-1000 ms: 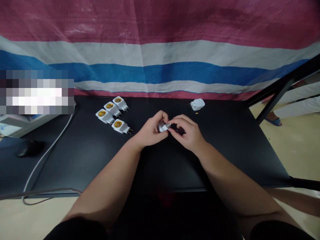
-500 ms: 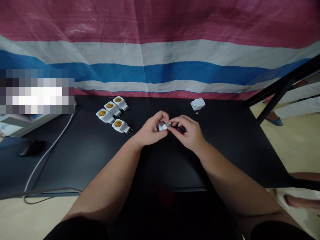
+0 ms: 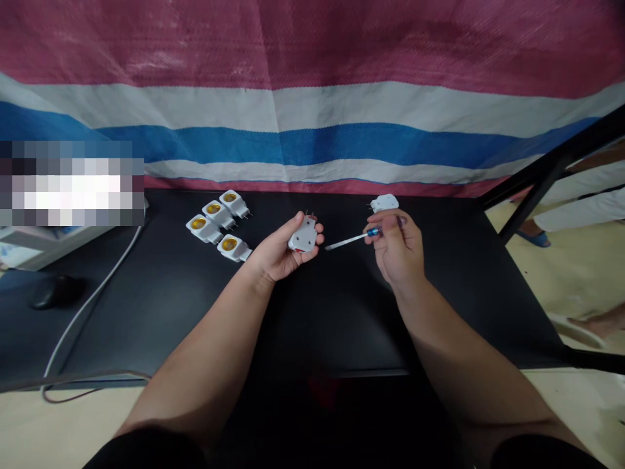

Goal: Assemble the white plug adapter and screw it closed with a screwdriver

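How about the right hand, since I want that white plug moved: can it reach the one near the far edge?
Probably yes. The right hand sits just below the white plug adapter, nothing between them, but it holds a blue-handled screwdriver, so it would likely need to set that down first.

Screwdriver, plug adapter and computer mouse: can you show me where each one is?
Screwdriver [image 3: 349, 240], head view, on its metal shaft.
Plug adapter [image 3: 303, 234], head view, on its white face.
Mouse [image 3: 55, 293], head view, on its dark top.
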A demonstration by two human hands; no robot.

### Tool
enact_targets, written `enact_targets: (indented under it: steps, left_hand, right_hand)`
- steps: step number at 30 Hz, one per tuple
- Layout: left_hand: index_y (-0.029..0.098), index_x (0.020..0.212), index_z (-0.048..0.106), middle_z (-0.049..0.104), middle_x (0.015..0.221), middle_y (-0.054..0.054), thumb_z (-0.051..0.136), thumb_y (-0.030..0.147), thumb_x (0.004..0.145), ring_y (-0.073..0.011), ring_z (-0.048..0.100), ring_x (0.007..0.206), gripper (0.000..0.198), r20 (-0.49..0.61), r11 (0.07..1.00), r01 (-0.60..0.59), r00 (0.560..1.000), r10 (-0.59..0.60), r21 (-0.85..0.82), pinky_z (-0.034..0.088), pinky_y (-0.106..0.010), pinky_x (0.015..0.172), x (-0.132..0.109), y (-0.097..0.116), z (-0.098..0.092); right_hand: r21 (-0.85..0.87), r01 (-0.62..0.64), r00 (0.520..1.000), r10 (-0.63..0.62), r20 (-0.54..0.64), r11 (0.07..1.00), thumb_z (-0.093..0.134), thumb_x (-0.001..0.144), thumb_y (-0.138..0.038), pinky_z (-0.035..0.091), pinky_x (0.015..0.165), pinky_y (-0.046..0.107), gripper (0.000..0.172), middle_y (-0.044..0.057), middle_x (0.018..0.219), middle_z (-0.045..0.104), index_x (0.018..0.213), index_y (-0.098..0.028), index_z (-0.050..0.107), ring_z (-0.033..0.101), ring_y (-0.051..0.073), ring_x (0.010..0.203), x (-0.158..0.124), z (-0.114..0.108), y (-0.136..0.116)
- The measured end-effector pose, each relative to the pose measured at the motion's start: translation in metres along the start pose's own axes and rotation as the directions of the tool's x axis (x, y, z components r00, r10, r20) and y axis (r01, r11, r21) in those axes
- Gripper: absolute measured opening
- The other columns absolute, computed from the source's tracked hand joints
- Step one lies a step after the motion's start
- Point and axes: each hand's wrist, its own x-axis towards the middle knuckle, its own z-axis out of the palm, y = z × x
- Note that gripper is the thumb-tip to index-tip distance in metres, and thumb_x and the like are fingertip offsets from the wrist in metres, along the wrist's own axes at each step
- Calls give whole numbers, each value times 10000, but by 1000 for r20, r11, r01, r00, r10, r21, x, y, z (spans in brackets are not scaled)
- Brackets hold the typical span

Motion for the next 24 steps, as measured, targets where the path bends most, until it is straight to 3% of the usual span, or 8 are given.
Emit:
enact_targets:
  steps: [3, 7, 15, 19, 22, 24]
  left_hand:
    - [147, 982, 702, 802, 921, -73, 724, 327, 1024, -170, 786, 697, 186, -28, 998, 43, 999, -45, -42, 639, -233, 547, 0, 1, -2]
    - [149, 913, 695, 759, 798, -44, 737, 316, 1000, -179, 761, 638, 194, -47, 997, 63, 997, -65, -53, 610, -248, 501, 2, 2, -5]
    - [174, 902, 665, 692, 728, -1, 803, 347, 935, -148, 687, 571, 224, 36, 990, 126, 992, -124, -66, 567, -248, 496, -1, 4, -2]
    - [164, 937, 691, 690, 744, 2, 872, 360, 861, -138, 681, 593, 277, 5, 996, 75, 997, -75, 53, 574, -245, 508, 1, 1, -4]
    - [146, 974, 724, 707, 771, -6, 924, 305, 774, -137, 688, 620, 324, -53, 971, -18, 998, 31, 238, 606, -253, 543, 3, -3, -7]
    - [144, 955, 725, 707, 757, -6, 928, 269, 745, -132, 693, 631, 317, -48, 936, -77, 994, 99, 345, 627, -255, 593, 3, -5, -6]
  right_hand:
    - [55, -24, 1000, 24, 12, 998, 703, 1021, -583, 592, 675, 351, 297, 13, 858, 702, 1028, -293, 766, 698, 166, 710, 0, -1, 1]
    - [-17, -22, 998, 23, 64, 1000, 773, 996, -494, 624, 730, 346, 216, 11, 870, 752, 1078, -296, 802, 762, 177, 779, -4, -1, -5]
    - [-139, -38, 989, 58, 140, 989, 774, 993, -463, 629, 747, 364, 217, 31, 905, 788, 1094, -273, 801, 765, 195, 799, -10, 4, -12]
    - [-186, 60, 987, -30, 161, 981, 750, 1010, -387, 598, 746, 359, 139, 29, 908, 766, 1069, -270, 796, 731, 186, 794, -6, 3, -14]
    - [-264, 195, 966, -138, 219, 945, 735, 1014, -307, 575, 785, 361, 85, 30, 957, 750, 1061, -272, 797, 705, 181, 832, -1, -3, -18]
    - [-315, 215, 953, -127, 277, 924, 747, 1001, -292, 564, 804, 365, 88, 34, 979, 758, 1070, -266, 797, 707, 188, 855, 2, -8, -20]
